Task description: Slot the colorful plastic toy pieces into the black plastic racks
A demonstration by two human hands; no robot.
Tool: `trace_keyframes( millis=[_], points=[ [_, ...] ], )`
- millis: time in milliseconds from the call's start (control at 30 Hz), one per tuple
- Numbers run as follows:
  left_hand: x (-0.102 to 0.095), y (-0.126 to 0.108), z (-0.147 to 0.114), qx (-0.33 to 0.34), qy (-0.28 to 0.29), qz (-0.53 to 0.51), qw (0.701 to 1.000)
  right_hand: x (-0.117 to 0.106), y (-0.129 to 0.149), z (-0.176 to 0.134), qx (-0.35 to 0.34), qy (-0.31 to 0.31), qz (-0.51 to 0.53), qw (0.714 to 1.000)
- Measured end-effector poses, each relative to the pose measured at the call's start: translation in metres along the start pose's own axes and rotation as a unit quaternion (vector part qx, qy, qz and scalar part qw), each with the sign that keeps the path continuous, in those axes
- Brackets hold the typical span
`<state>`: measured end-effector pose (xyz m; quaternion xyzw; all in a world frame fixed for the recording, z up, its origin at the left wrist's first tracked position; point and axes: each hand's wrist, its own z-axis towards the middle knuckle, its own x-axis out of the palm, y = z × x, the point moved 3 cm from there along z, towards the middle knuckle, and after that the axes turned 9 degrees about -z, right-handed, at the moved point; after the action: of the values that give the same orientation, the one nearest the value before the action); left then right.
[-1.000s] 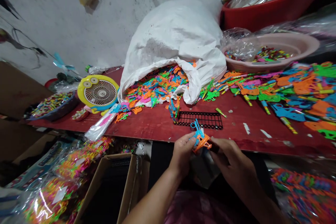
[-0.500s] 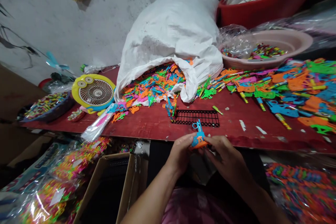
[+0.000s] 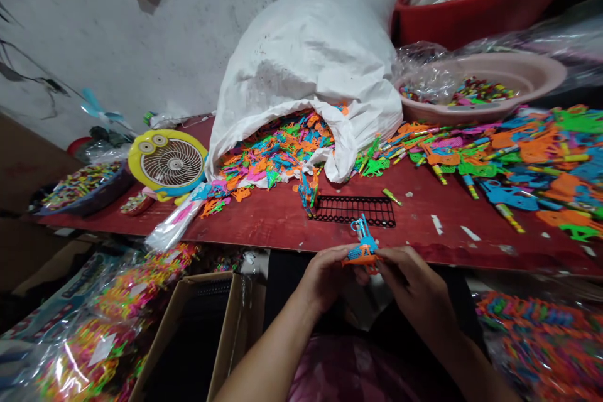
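Observation:
Small flat plastic toy pieces (image 3: 363,252), blue above and orange below, are held just in front of the table edge. My left hand (image 3: 324,277) is closed on their left side, thumb on top. My right hand (image 3: 415,281) pinches their right side, its lower fingers partly hidden. A thin blue stem with a ring sticks up from the pieces. Just beyond them a black plastic rack (image 3: 358,210) lies on the red table (image 3: 264,226), with a few coloured pieces (image 3: 308,193) at its left end.
A white sack (image 3: 311,44) spills coloured plastic pieces. More lie heaped at right (image 3: 527,151), before a pink basin (image 3: 537,78). A yellow fan (image 3: 172,163) and a basket of small parts (image 3: 89,191) stand left. Below are a cardboard box (image 3: 226,339) and filled plastic bags (image 3: 85,352).
Both hands keep hold of the pieces, which have shifted slightly right and tilted, showing more of the stem. The view has moved a little.

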<state>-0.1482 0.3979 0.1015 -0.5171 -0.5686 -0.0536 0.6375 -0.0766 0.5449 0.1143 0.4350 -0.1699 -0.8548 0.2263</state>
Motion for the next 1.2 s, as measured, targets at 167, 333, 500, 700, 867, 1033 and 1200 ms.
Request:
trace_keyframes(
  millis=[167, 333, 500, 700, 867, 1033, 1200],
  points=[
    [0.002, -0.003, -0.001, 0.0, -0.008, 0.006, 1.0, 0.008, 0.002, -0.002, -0.028, 0.049, -0.051, 0.997],
    [0.003, -0.008, -0.003, 0.006, -0.019, 0.022, 1.0, 0.007, 0.0, -0.004, -0.019, 0.061, -0.039, 0.997],
    [0.006, -0.007, -0.002, -0.01, -0.013, 0.032, 0.999, 0.002, 0.002, -0.003, -0.03, 0.044, -0.088, 0.995],
    [0.012, -0.005, -0.004, -0.02, -0.031, 0.076, 0.996, 0.007, 0.0, -0.003, -0.046, 0.05, -0.151, 0.986],
    [0.009, -0.006, -0.004, -0.02, -0.021, 0.059, 0.998, 0.008, -0.002, -0.003, -0.024, 0.025, -0.121, 0.992],
    [-0.001, -0.004, 0.0, -0.043, 0.001, 0.009, 0.999, 0.004, 0.002, 0.0, -0.032, 0.037, -0.037, 0.998],
    [0.002, -0.004, -0.001, -0.056, 0.017, 0.007, 0.998, -0.005, 0.006, 0.006, -0.085, 0.061, -0.085, 0.991]
  ],
)
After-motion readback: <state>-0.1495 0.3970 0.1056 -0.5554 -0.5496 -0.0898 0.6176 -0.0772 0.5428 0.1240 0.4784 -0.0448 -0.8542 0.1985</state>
